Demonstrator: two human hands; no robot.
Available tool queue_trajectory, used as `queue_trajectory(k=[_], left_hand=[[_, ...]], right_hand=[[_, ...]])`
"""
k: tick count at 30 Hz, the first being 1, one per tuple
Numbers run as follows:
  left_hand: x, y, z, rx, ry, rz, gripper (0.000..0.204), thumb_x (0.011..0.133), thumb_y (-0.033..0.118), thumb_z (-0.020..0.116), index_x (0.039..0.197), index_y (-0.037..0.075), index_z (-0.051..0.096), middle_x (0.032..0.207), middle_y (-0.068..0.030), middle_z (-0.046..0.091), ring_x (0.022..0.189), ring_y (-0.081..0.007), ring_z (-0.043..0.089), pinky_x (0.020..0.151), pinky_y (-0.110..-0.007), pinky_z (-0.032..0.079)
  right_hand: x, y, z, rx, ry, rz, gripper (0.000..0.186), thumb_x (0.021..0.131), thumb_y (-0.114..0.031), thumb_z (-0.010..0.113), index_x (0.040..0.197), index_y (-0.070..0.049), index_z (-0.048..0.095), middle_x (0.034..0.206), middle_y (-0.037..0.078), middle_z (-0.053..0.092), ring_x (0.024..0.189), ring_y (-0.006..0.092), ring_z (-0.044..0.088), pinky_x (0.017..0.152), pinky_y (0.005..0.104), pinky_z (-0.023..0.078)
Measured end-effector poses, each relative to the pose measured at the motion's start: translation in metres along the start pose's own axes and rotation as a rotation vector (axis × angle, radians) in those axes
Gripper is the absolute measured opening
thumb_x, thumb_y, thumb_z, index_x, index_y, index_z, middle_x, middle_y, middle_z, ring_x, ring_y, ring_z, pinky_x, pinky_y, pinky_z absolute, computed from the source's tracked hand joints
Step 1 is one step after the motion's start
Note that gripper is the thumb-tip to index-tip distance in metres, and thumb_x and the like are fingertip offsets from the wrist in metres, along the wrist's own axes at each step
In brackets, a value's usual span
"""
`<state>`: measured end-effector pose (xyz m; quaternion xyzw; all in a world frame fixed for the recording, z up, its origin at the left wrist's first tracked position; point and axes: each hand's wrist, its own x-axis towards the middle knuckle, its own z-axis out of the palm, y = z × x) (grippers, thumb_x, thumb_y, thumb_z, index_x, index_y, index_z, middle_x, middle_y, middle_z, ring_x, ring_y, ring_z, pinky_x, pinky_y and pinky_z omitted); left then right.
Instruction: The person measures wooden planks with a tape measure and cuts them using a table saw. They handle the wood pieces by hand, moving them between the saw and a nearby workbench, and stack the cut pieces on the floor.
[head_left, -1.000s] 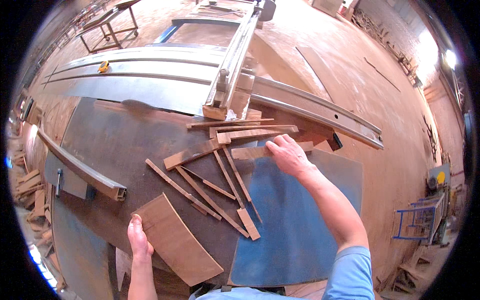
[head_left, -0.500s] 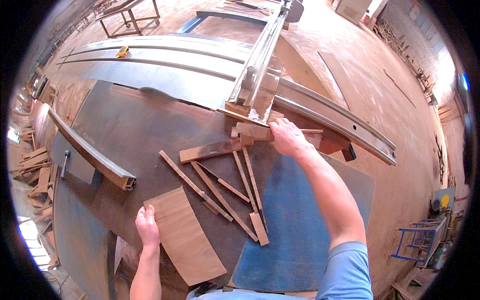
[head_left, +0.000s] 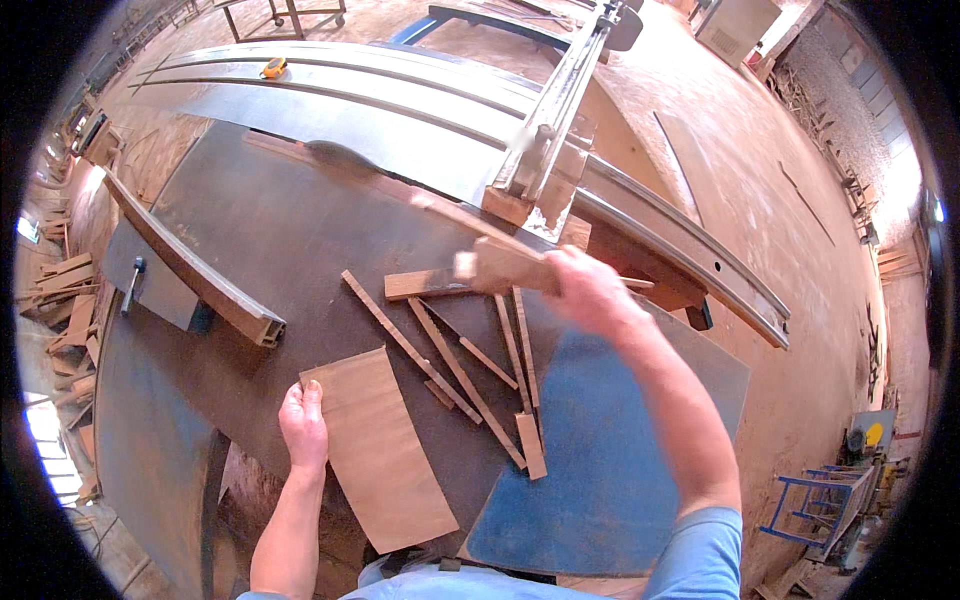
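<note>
My left hand [head_left: 303, 425] pinches the upper left edge of a flat rectangular wooden board [head_left: 390, 450], thumb on top. The board slants over the near edge of the dark saw table [head_left: 270, 240]. My right hand [head_left: 592, 285] is closed around the right end of a wooden block [head_left: 508, 266], smeared by motion. Just behind the block runs a thin wooden strip [head_left: 455, 215]; whether my fingers hold it too, I cannot tell. Several narrow wood strips [head_left: 465, 385] and a short thicker wood piece [head_left: 425, 284] lie between my hands. Beyond them a saw blade [head_left: 340, 158] stands up at the table slot.
A metal sliding table [head_left: 340, 90] with a yellow tape measure [head_left: 273, 68] spans the far side. A metal crossbar fence [head_left: 560, 110] reaches toward my right hand. At left lies a curved-looking metal rail fence [head_left: 190, 255]. Scrap wood [head_left: 75, 300] is heaped on the floor.
My right hand has drawn the wooden block back toward me, away from the crossbar fence's end. My left hand keeps its hold on the board. The whole view has shifted slightly.
</note>
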<state>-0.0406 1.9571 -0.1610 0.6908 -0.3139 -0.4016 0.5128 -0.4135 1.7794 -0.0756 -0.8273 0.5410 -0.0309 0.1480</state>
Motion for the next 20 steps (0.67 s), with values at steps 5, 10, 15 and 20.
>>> queue_trajectory(k=[5,10,15,20], left_hand=[[0.004,-0.005,-0.004,0.003,-0.019,0.024,0.023,0.098,0.021,0.051,0.099,0.000,0.060,0.093,-0.0026,0.063,0.085,-0.0087,0.053,0.079,-0.027,0.045],[-0.001,0.004,-0.005,0.070,-0.012,0.009,0.024,0.098,0.021,0.051,0.097,-0.001,0.060,0.092,-0.0023,0.063,0.083,-0.0084,0.052,0.077,-0.026,0.044],[0.002,-0.003,-0.006,0.152,-0.003,0.055,0.026,0.098,0.024,0.051,0.094,0.000,0.061,0.086,-0.0012,0.063,0.078,-0.0081,0.052,0.073,-0.026,0.044],[0.002,-0.008,-0.005,0.010,-0.047,0.004,0.025,0.098,0.024,0.053,0.094,0.001,0.062,0.085,-0.0014,0.063,0.078,-0.0086,0.052,0.073,-0.026,0.045]], right_hand=[[0.044,-0.047,0.057,-0.149,0.056,-0.165,0.020,0.078,-0.008,0.061,0.097,-0.003,0.058,0.099,0.014,0.060,0.103,0.0317,0.057,0.092,0.0411,0.045],[0.045,-0.050,0.059,-0.161,0.033,-0.196,0.014,0.081,-0.003,0.056,0.095,-0.004,0.058,0.097,0.013,0.060,0.101,0.0293,0.058,0.090,0.0405,0.045],[0.023,-0.035,0.045,-0.166,0.073,-0.177,0.017,0.080,-0.004,0.058,0.097,-0.003,0.056,0.095,0.014,0.060,0.099,0.0306,0.058,0.087,0.0395,0.047],[-0.005,-0.030,0.000,-0.093,0.194,-0.127,0.031,0.076,-0.011,0.067,0.103,-0.003,0.055,0.100,0.016,0.059,0.102,0.0301,0.058,0.088,0.0391,0.047]])
